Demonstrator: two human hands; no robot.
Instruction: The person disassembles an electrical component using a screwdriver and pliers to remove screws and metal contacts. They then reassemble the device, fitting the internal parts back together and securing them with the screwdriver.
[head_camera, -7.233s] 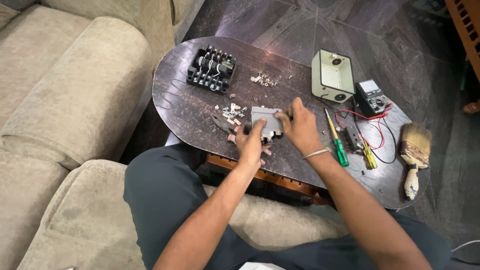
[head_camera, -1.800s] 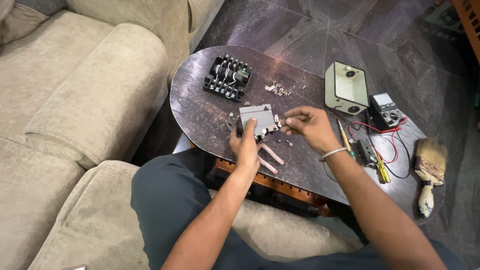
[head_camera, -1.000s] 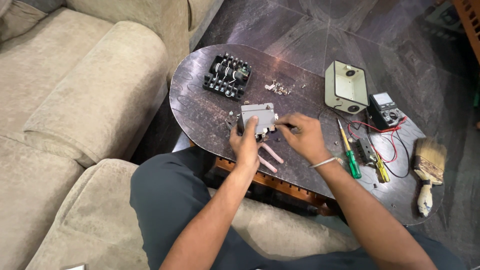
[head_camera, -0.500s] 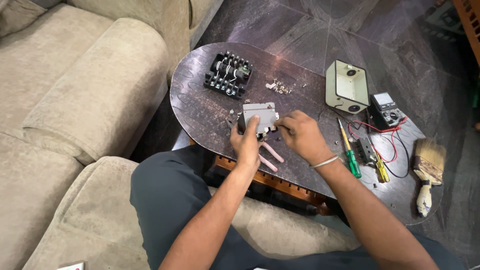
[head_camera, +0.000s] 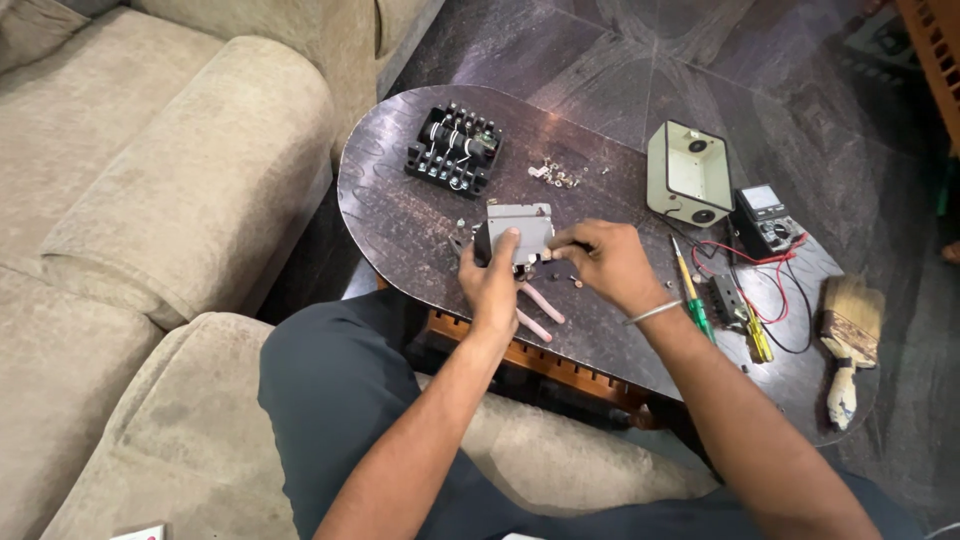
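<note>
Seated person at a dark oval table (head_camera: 400, 215). The left hand (head_camera: 495, 285) is clamped on a small grey switch housing (head_camera: 520, 225) near the table's middle, thumb pressed on its face. The right hand (head_camera: 605, 262) has its fingertips pinched together at the housing's right edge — whether they hold anything cannot be told. At 11 o'clock from the housing lies a black terminal block (head_camera: 452, 150); at 12 o'clock, loose screws (head_camera: 558, 175); at 2 o'clock, a pale green cover (head_camera: 688, 172) and a multimeter (head_camera: 765, 218). Pink-handled pliers (head_camera: 535, 305) lie just beside the left hand — a green screwdriver (head_camera: 695, 295) and a paintbrush (head_camera: 848, 335) farther right.
</note>
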